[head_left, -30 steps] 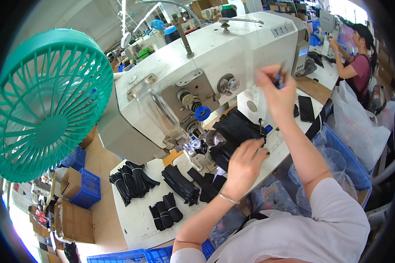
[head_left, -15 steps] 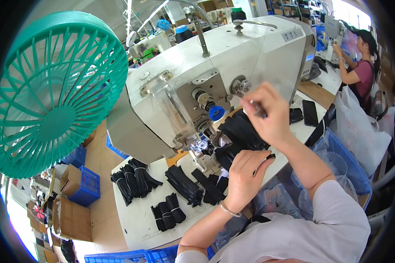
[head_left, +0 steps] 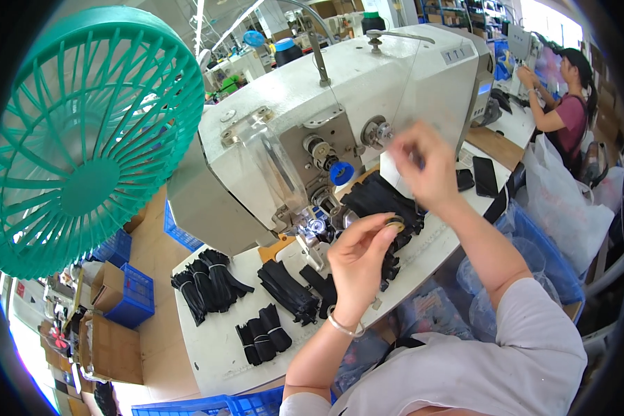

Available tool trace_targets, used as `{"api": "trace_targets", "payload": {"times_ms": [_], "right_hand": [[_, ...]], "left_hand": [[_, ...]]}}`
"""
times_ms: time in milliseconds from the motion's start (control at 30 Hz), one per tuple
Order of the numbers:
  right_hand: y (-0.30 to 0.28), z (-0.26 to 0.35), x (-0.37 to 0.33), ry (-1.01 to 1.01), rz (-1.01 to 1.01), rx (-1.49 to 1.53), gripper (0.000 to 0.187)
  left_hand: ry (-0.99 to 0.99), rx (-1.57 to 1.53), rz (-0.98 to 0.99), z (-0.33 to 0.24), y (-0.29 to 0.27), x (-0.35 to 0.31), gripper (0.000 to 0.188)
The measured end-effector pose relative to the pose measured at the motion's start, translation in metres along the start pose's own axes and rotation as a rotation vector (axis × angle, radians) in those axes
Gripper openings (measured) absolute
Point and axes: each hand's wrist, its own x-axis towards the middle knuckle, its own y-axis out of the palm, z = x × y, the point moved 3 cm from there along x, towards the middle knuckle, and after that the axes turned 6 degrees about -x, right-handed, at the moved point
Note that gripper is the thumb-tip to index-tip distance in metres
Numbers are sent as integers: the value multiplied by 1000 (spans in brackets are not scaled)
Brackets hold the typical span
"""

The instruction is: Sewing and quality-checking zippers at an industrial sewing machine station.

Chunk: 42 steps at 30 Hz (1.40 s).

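Observation:
My left hand (head_left: 357,267) is raised over the table's front edge and pinches a small round metal piece (head_left: 394,223) between thumb and fingertips. My right hand (head_left: 423,166) is higher, in front of the white sewing machine (head_left: 367,97). It is motion-blurred, with its fingers closed on a small dark piece (head_left: 418,161). A heap of black strap pieces (head_left: 378,197) lies under both hands beside the needle area (head_left: 317,227).
Tied bundles of black straps (head_left: 211,281) (head_left: 288,288) (head_left: 262,336) lie on the white table (head_left: 215,360). A green fan guard (head_left: 83,139) fills the left. Two dark phones (head_left: 485,177) lie at the right. Blue crates (head_left: 128,295) stand on the floor, and another person (head_left: 568,104) works at the back right.
My right hand has come down and left from above the machine's right end to its front. My left hand has lifted off the black heap and now pinches the round piece.

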Motion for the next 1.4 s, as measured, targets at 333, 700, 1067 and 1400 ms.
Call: {"api": "trace_targets", "payload": {"times_ms": [333, 700, 1067, 1400], "right_hand": [[-28, 14, 30, -119, 45, -224, 22], [-8, 18, 8, -211, 94, 29, 19], [2, 7, 6, -184, 112, -60, 23], [8, 3, -8, -159, 39, -144, 21]], "left_hand": [[-22, -492, 22, -47, -11, -11, 20], [36, -400, -18, -46, -10, -8, 18], [63, -387, -24, -46, -10, -5, 18], [87, -347, -75, -41, -9, -9, 17]]}}
